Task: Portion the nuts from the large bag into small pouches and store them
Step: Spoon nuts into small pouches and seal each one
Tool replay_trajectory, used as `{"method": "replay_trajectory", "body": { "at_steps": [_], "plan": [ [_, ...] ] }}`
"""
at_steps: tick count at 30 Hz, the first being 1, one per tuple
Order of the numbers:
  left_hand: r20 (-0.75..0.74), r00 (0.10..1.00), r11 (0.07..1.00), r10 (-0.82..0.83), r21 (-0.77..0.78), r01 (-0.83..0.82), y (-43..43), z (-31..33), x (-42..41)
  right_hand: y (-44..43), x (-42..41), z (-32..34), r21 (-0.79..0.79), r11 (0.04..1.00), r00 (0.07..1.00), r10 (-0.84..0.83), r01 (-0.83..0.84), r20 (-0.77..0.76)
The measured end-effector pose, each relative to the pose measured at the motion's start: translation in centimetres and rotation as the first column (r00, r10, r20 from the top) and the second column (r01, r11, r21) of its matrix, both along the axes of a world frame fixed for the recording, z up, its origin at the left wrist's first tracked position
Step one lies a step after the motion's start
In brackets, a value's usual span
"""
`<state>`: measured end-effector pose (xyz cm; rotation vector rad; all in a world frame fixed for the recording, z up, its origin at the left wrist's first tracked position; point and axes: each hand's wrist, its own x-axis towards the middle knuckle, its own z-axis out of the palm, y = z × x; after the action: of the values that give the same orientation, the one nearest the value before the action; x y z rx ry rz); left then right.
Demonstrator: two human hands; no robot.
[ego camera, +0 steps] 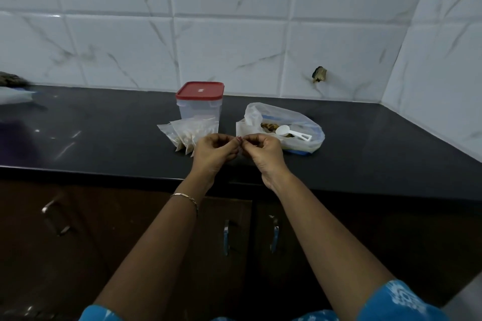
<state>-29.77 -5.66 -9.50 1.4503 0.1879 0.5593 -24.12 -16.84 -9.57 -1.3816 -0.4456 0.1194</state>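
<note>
As it lies open, large bag (310, 126) (clear) shows nuts (268, 126).

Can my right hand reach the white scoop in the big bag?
Probably yes: the white scoop lies uncovered in the open large bag, just beyond the right hand, though its curled fingers may be pinching something.

Whether the left hand (215, 150) and right hand (263, 151) pinch anything is hidden.

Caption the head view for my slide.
Left hand and right hand meet at the fingertips before small pouches, red-lidded container and large bag holding a scoop.
</note>
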Motion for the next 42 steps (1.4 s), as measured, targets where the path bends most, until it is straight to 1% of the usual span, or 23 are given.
{"method": "replay_trajectory", "body": {
  "at_steps": [3,5,6,8,9,10,11,13,15,18,19,21,24,26,29,31,32,33,35,37,38,40,42],
  "plan": [
    [-0.008,0.999,0.996,0.049,0.071,-0.048,0.1,-0.2,0.1,0.2,0.1,-0.1,-0.025,1.0,1.0,-0.006,0.006,0.017],
    [0.004,0.989,0.97,0.147,0.197,-0.145,0.1,-0.5,0.3,0.2,0.1,-0.2,-0.053,0.998,0.999,0.016,-0.015,0.032],
    [0.029,0.978,0.93,0.209,0.302,-0.208,0.0,-0.8,0.5,0.2,0.1,-0.2,-0.072,0.997,0.999,0.029,-0.026,0.038],
    [0.109,0.946,0.8,0.306,0.51,-0.318,-0.5,-1.2,0.6,0.4,0.1,-0.3,-0.135,0.991,0.998,0.014,-0.005,0.069],
    [0.143,0.93,0.745,0.339,0.562,-0.358,-0.9,-1.3,0.5,0.5,0.2,-0.4,-0.173,0.984,0.996,-0.016,0.032,0.093],
    [0.166,0.917,0.722,0.364,0.571,-0.39,-1.1,-1.4,0.5,0.6,0.2,-0.5,-0.198,0.978,0.993,-0.051,0.072,0.11],
    [0.182,0.906,0.721,0.381,0.555,-0.414,-1.3,-1.4,0.5,0.6,0.3,-0.5,-0.201,0.974,0.99,-0.086,0.108,0.113],
    [0.188,0.896,0.741,0.401,0.508,-0.439,-1.4,-1.4,0.5,0.5,0.2,-0.4,-0.166,0.975,0.986,-0.135,0.15,0.098],
    [0.178,0.905,0.771,0.385,0.477,-0.422,-1.4,-1.4,0.4,0.4,0.1,-0.4,-0.14,0.975,0.982,-0.16,0.173,0.098],
    [0.156,0.923,0.815,0.352,0.433,-0.384,-1.1,-1.5,0.2,0.4,-0.1,-0.4,-0.106,0.967,0.966,-0.215,0.231,0.145],
    [0.15,0.923,0.826,0.353,0.414,-0.383,-1.1,-1.4,0.1,0.3,-0.2,-0.5,-0.123,0.959,0.954,-0.229,0.255,0.194],
    [0.135,0.924,0.846,0.358,0.371,-0.382,-1.1,-1.1,-0.2,0.3,-0.6,-0.5,-0.203,0.929,0.906,-0.223,0.309,0.361],
    [0.102,0.93,0.883,0.354,0.29,-0.368,-1.3,-0.4,-0.7,0.0,-1.1,-0.3,-0.28,0.876,0.782,-0.158,0.393,0.602],
    [0.086,0.945,0.906,0.314,0.271,-0.326,-1.3,-0.2,-0.8,-0.5,-1.2,-0.1,-0.325,0.842,0.739,-0.123,0.431,0.663],
    [0.059,0.974,0.928,0.22,0.294,-0.227,-1.8,0.1,-1.1,-2.0,-1.3,0.7,-0.358,0.809,0.731,-0.124,0.467,0.671],
    [0.076,0.976,0.917,0.205,0.333,-0.219,-2.3,0.4,-1.2,-3.0,-1.2,1.5,-0.403,0.765,0.721,-0.113,0.502,0.684],
    [0.108,0.969,0.893,0.224,0.375,-0.248,-2.7,0.6,-1.2,-3.4,-1.2,2.1,-0.435,0.737,0.723,-0.105,0.517,0.683],
    [0.15,0.955,0.848,0.256,0.44,-0.296,-3.0,0.9,-1.2,-3.8,-1.2,2.7,-0.462,0.714,0.735,-0.108,0.526,0.669],
    [0.245,0.915,0.704,0.32,0.585,-0.403,-3.7,1.7,-1.4,-4.4,-1.0,3.9,-0.491,0.703,0.784,-0.153,0.514,0.602],
    [0.322,0.88,0.562,0.35,0.679,-0.472,-4.2,2.5,-1.6,-4.8,-0.8,4.9,-0.468,0.749,0.837,-0.206,0.468,0.508],
    [0.35,0.868,0.511,0.352,0.705,-0.492,-4.4,2.9,-1.7,-4.9,-0.7,5.3,-0.449,0.778,0.857,-0.213,0.439,0.469],
    [0.367,0.858,0.445,0.359,0.741,-0.503,-4.4,3.4,-1.8,-5.0,-0.3,5.8,-0.451,0.798,0.877,-0.19,0.4,0.442],
    [0.356,0.866,0.404,0.352,0.777,-0.483,-4.1,3.5,-1.7,-5.0,-0.1,6.1,-0.48,0.786,0.879,-0.164,0.391,0.448]
  ]
}}
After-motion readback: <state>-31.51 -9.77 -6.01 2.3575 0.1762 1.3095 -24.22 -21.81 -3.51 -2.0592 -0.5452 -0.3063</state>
